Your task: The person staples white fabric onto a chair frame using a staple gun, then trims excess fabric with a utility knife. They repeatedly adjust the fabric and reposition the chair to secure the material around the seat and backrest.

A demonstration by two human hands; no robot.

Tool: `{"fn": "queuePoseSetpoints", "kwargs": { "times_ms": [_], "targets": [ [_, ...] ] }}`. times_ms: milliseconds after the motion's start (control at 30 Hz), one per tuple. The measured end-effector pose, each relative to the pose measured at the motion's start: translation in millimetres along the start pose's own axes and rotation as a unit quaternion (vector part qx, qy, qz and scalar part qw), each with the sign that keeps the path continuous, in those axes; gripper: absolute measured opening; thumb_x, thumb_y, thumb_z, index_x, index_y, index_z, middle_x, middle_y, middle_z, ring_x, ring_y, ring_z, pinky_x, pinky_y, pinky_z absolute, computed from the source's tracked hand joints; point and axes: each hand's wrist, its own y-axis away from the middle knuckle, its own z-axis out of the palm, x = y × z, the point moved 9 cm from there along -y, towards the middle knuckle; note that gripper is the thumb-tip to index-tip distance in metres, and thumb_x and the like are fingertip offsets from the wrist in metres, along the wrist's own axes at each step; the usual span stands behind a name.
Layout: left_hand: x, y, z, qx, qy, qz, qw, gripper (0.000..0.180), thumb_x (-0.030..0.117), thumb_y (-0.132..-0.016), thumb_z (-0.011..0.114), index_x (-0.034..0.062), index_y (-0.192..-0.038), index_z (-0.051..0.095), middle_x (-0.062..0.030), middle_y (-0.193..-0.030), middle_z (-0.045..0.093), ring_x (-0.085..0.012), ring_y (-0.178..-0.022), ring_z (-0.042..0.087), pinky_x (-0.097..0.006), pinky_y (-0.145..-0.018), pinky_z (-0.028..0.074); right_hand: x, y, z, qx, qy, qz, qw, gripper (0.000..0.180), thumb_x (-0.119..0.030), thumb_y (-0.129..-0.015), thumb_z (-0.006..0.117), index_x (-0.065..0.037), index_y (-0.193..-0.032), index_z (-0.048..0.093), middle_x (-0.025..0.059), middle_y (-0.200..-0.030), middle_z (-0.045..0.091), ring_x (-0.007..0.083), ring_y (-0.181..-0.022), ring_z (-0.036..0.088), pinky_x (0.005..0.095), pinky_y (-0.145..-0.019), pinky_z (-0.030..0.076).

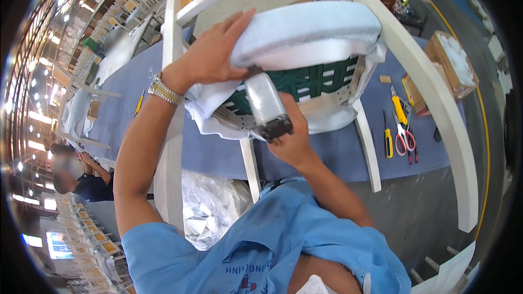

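A white wooden chair (436, 84) lies tipped over on the table in front of me, its legs and frame around the seat. Pale blue fabric covers the padded seat (310, 24), and white cloth hangs loose along its edges. Dark green woven webbing (332, 79) shows on the underside. My left hand (218, 49) grips the seat's left edge, fingers over the fabric and thumb on the underside. In my right hand (294, 139) is a silver and black staple gun (266, 100). Its nose meets the seat edge beside my left thumb; the exact contact point is hidden.
On the blue-grey table cover (218, 158) at right lie a yellow utility knife (399, 109), scissors (404, 139) and a yellow-handled screwdriver (388, 139). A cardboard box (463, 71) stands beyond. A plastic bag (210, 207) sits below. A co-worker (90, 182) is at left.
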Motion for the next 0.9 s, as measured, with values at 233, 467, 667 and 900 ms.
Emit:
{"fn": "queuePoseSetpoints", "kwargs": {
  "times_ms": [233,467,667,900],
  "targets": [
    [25.4,94.0,-37.4,0.049,0.016,-0.080,0.995,0.106,0.061,-0.082,0.072,0.0111,-0.160,0.020,-0.0287,-0.162,0.017,-0.0450,-0.147,0.026,-0.053,-0.120,0.023,108.0,95.0,-30.8,-0.108,0.133,0.236,0.957,0.043,-0.006,-0.081,0.070,0.001,-0.121,0.059,0.0188,-0.106,0.069,0.0334,-0.096,0.068,0.0420,-0.087,0.052],
    [26.1,181.1,-42.7,0.087,0.197,-0.234,0.948,0.079,0.051,-0.092,0.067,0.0125,-0.154,0.037,-0.0288,-0.158,0.029,-0.0426,-0.146,0.032,-0.049,-0.117,0.031,172.6,191.5,-27.1,-0.220,0.113,0.417,0.875,0.046,-0.016,-0.085,0.072,0.002,-0.123,0.056,0.0227,-0.109,0.065,0.0370,-0.102,0.064,0.0438,-0.092,0.048],
    [18.5,185.2,-44.7,0.181,0.267,-0.247,0.914,0.060,0.043,-0.092,0.070,0.0073,-0.139,0.057,-0.0253,-0.151,0.045,-0.0374,-0.137,0.047,-0.044,-0.112,0.039,190.7,233.5,-24.8,-0.274,0.128,0.460,0.834,0.043,-0.018,-0.089,0.068,0.002,-0.124,0.055,0.0227,-0.109,0.065,0.0371,-0.102,0.064,0.0440,-0.093,0.047],
    [15.7,206.1,-43.7,0.281,0.416,-0.262,0.824,0.039,0.033,-0.095,0.068,0.0028,-0.121,0.071,-0.0147,-0.127,0.068,-0.0231,-0.114,0.065,-0.038,-0.100,0.049,192.3,262.8,-19.0,-0.274,0.171,0.432,0.842,0.047,-0.021,-0.093,0.063,0.005,-0.129,0.050,0.0284,-0.115,0.064,0.0455,-0.107,0.062,0.0475,-0.094,0.046]
  ]
}}
